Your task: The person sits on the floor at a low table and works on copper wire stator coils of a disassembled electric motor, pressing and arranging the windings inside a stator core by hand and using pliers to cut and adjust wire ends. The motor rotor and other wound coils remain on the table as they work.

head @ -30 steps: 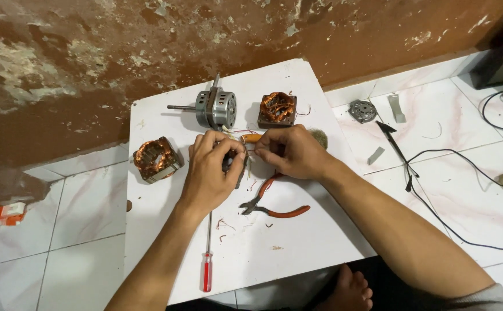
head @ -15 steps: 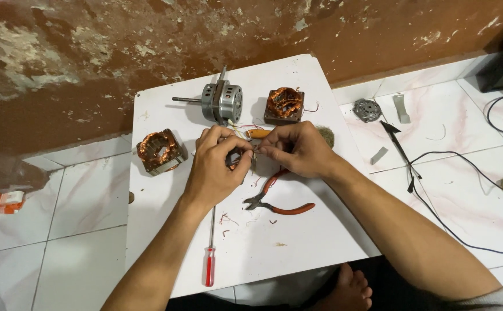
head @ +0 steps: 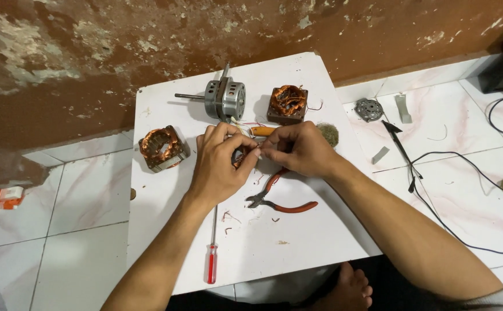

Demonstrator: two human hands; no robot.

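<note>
Both hands remain joined at the centre of the counter [head: 165, 106] as in the earlier frames; the view has shifted only slightly, and the tools lie where they lay before. The left hand [head: 221, 164] is curled shut around a small copper-wound coil [head: 241, 156]; only a sliver of the coil shows between the fingers. The right hand [head: 299, 148] meets it from 3 o'clock; its fingertips are pinched together on thin wires [head: 258, 154] at the coil, touching the left fingertips. From the hands, at 12 o'clock stands a grey motor with shaft [head: 222, 99]; at 1 o'clock, a brown stator with copper winding [head: 288, 105]; at 9 o'clock, a second copper-wound stator [head: 162, 148], well apart. An orange-handled tool [head: 261, 131] lies just beyond the knuckles, partly hidden. Red-handled pliers [head: 280, 198] lie at 5 o'clock, just beside the right wrist; a red-handled screwdriver [head: 212, 256] lies at 6 o'clock, beside the left forearm. Black cables [head: 453, 167] run over the floor tiles at 3 o'clock.
</note>
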